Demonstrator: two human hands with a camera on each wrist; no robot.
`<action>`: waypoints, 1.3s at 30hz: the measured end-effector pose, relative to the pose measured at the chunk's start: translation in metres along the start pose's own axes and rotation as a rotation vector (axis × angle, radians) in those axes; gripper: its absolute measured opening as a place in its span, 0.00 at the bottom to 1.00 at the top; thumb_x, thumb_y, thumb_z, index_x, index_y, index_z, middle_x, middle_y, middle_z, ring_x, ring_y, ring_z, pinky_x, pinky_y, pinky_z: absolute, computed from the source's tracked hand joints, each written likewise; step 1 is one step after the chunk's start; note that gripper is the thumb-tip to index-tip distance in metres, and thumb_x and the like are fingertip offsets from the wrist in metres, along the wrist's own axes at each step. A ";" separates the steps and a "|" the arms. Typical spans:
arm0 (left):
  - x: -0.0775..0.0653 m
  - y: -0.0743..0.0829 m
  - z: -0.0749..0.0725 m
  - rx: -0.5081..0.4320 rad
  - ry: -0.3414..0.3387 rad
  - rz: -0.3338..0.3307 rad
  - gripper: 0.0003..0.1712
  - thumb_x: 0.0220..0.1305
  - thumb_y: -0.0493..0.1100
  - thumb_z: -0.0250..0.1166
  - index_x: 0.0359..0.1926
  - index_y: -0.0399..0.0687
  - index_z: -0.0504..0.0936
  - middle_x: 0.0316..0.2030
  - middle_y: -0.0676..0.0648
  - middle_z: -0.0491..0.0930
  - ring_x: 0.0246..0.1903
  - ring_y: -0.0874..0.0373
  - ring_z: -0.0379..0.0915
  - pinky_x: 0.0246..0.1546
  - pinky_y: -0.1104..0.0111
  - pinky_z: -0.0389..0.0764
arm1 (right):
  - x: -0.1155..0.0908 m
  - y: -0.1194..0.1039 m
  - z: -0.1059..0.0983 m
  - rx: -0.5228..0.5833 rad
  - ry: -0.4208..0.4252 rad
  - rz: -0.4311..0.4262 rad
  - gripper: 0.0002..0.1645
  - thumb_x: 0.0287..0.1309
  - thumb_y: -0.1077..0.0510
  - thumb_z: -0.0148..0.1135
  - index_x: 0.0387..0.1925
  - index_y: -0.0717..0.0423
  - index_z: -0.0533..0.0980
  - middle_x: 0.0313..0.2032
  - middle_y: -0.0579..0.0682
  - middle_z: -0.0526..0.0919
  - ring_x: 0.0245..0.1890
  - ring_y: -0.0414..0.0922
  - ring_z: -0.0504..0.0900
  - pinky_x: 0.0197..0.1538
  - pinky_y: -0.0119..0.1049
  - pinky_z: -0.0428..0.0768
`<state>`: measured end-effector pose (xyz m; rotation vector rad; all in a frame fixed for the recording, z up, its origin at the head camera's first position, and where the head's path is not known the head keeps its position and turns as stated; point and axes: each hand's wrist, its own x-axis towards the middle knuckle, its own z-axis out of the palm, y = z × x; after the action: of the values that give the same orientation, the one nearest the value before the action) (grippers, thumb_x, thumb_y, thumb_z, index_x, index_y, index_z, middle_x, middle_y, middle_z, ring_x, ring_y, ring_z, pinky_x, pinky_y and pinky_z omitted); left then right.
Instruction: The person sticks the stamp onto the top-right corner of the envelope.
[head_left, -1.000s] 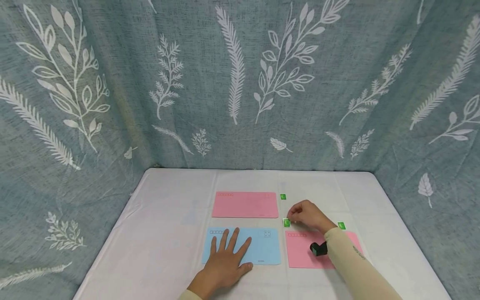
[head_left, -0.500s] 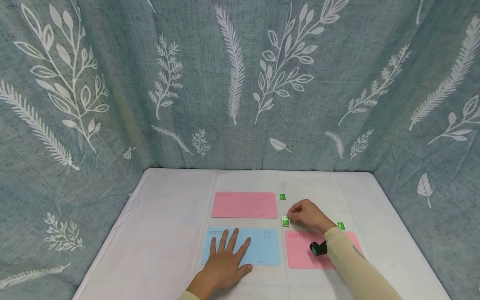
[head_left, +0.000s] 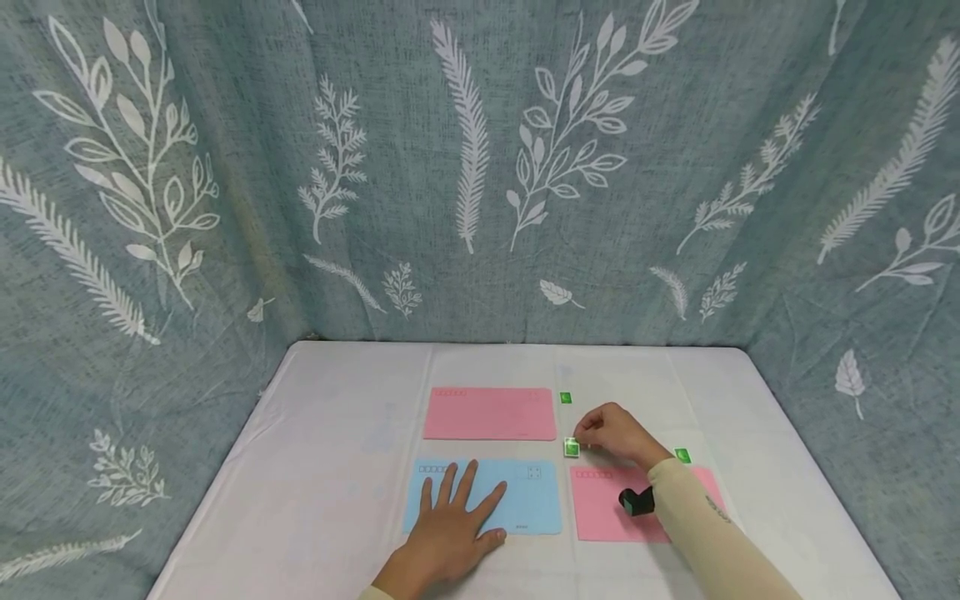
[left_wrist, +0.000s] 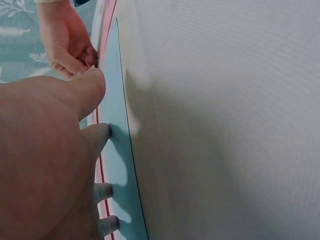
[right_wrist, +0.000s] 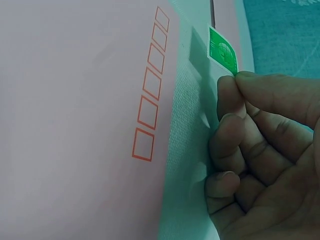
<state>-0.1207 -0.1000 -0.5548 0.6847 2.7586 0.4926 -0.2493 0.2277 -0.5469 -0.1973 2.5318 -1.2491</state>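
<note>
My left hand (head_left: pixel 450 532) rests on a light blue envelope (head_left: pixel 528 504), palm down with fingers spread. The left wrist view shows its fingertips on the envelope's surface. My right hand (head_left: pixel 617 432) pinches a small green stamp (right_wrist: pixel 223 49) with a white border by one corner, between thumb and index finger; the other fingers are curled in. The stamp is held just beyond the blue envelope's far right corner. Under my right forearm lies a pink envelope (head_left: pixel 600 512) with a row of red postcode boxes, partly hidden by the sleeve.
Another pink envelope (head_left: pixel 491 413) lies behind the blue one. A green stamp (head_left: pixel 566 398) lies by its right edge, and a further green stamp (head_left: pixel 682 455) lies beyond the right envelope. A white cloth (head_left: pixel 315 467) covers the table; a patterned curtain (head_left: pixel 420 167) hangs around it.
The stamp in the right hand has shifted very slightly left and turned a little. Both hands stay where they were.
</note>
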 end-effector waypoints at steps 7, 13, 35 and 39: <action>0.000 0.000 0.000 -0.002 0.007 -0.008 0.38 0.81 0.69 0.53 0.83 0.61 0.69 0.84 0.32 0.52 0.81 0.24 0.41 0.72 0.23 0.43 | 0.000 -0.001 0.002 -0.018 0.002 -0.008 0.05 0.68 0.63 0.71 0.36 0.59 0.90 0.29 0.46 0.86 0.30 0.44 0.79 0.38 0.39 0.79; -0.003 0.007 -0.009 0.002 -0.011 -0.012 0.38 0.81 0.67 0.55 0.82 0.59 0.69 0.83 0.31 0.52 0.80 0.23 0.42 0.71 0.22 0.44 | -0.002 -0.002 0.002 -0.019 0.006 -0.011 0.05 0.68 0.63 0.71 0.36 0.59 0.90 0.29 0.46 0.86 0.31 0.44 0.79 0.38 0.39 0.79; -0.006 0.011 -0.010 0.022 0.017 -0.020 0.36 0.81 0.65 0.56 0.81 0.58 0.71 0.82 0.31 0.55 0.80 0.23 0.44 0.70 0.22 0.45 | -0.002 -0.008 0.004 -0.030 -0.019 -0.033 0.06 0.69 0.62 0.70 0.36 0.58 0.90 0.31 0.46 0.87 0.33 0.44 0.80 0.40 0.38 0.80; -0.005 0.012 -0.010 0.037 0.026 -0.026 0.36 0.81 0.66 0.56 0.81 0.59 0.72 0.82 0.31 0.55 0.80 0.24 0.45 0.70 0.22 0.47 | 0.000 -0.009 0.005 -0.020 -0.022 -0.042 0.06 0.68 0.62 0.70 0.36 0.59 0.90 0.31 0.46 0.87 0.32 0.43 0.80 0.40 0.38 0.81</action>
<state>-0.1148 -0.0957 -0.5401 0.6545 2.8035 0.4497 -0.2484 0.2187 -0.5425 -0.2680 2.5348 -1.2304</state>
